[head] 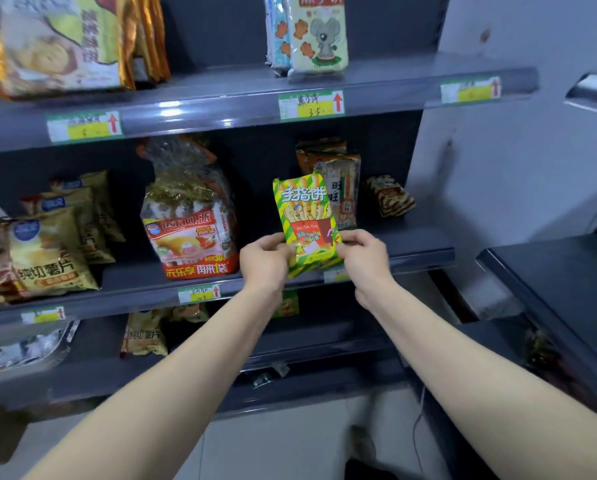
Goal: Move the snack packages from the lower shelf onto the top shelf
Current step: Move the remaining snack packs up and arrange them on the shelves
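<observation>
Begin at the left: the big yellow bag (58,43) fills that end of the top shelf (200,109), so do not aim there; the bare stretch of board just right of it looks the better landing place.

Below, your left grip (264,259) pinches the lower left edge of the green-and-yellow snack package (305,220); under your wrists another green pack (290,304) shows on the shelf beneath, partly hidden, and is likely next in turn.

The held package is in the air, upright with its top tipped a little to the left; it hangs in front of the middle shelf (134,292), well below the top shelf.

Your right grip (363,254) pinches the lower right edge in the same way; both hold low and the top of the package is free, so I judge it may flop if you hurry; lift steadily.

Draw it toward you first, so its upper edge clears the top shelf's lip and the price label (311,105); then raise it above the lip and push in. Set it on its base beside the koala biscuit packs (319,32), not on them; let go only once it stands alone.
</observation>
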